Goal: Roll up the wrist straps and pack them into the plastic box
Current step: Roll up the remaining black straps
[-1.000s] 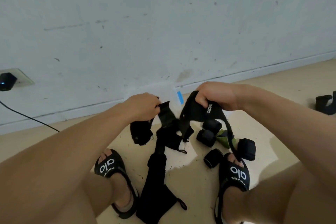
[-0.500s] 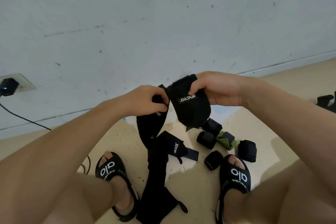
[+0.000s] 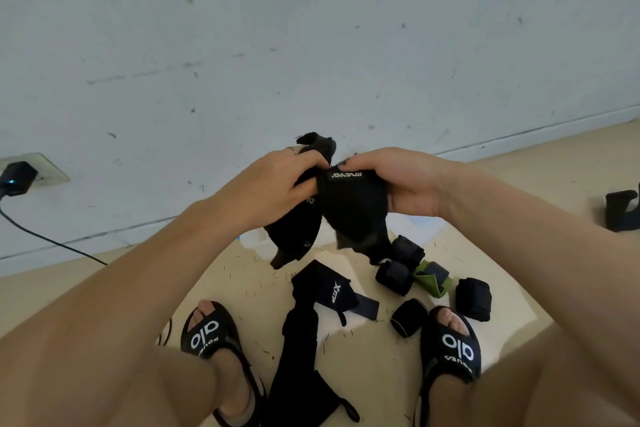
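Both grips are clenched on one black wrist strap (image 3: 349,208), held in the air before the wall: the left hand (image 3: 277,187) pinches its upper end, the right hand (image 3: 398,180) curls over the logo band, forearms converging. Its loose ends hang down, hiding part of the plastic box (image 3: 258,243) on the floor. Rolled straps (image 3: 398,269) lie beside the right sandal (image 3: 453,343); an unrolled strap (image 3: 325,295) lies between the feet.

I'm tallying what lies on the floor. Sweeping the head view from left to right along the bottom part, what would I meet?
Black charger in the wall socket → left black sandal → unrolled black strap with white lettering → small black rolled strap → green folded strap → larger black rolled strap → black strap near the right edge.
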The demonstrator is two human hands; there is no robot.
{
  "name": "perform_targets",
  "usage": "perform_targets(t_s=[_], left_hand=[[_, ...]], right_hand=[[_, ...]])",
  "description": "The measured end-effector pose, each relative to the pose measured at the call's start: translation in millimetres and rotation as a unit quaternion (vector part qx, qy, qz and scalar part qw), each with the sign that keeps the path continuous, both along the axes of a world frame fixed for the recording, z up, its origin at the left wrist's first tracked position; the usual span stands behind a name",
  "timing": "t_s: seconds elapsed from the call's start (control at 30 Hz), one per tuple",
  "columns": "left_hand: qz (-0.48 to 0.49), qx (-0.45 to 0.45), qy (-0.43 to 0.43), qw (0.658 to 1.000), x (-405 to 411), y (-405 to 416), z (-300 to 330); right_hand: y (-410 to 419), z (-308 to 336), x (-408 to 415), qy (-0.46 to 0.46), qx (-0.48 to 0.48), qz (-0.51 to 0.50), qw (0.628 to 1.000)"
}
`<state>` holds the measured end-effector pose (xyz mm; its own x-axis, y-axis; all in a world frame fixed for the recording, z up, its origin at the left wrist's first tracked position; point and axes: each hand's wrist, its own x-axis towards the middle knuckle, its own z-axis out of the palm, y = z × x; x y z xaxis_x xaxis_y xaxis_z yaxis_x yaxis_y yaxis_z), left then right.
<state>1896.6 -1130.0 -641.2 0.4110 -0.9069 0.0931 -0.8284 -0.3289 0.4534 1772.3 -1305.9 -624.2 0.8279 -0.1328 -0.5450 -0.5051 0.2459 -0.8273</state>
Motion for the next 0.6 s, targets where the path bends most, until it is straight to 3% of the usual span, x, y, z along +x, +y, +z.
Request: perform_targets(t_s=[0.13, 0.27, 0.4, 0.6], left_hand=[[0.039, -0.038, -0.013, 0.998, 11, 2, 1], [0.145, -0.09, 0.067, 0.983, 20, 0, -1], [0.187, -0.107, 0.076, 0.974, 27, -1, -5], [0.245, -0.112, 0.075, 0.96, 39, -2, -8]], right_hand=[[2, 3, 4, -0.029, 0.062, 0.026, 0.997], [7, 1, 8, -0.049, 0.035, 0.077, 0.995], [10, -2, 13, -0.038, -0.008, 0.077, 0.996], [12, 1, 13, -0.022, 0.0, 0.068, 0.997]])
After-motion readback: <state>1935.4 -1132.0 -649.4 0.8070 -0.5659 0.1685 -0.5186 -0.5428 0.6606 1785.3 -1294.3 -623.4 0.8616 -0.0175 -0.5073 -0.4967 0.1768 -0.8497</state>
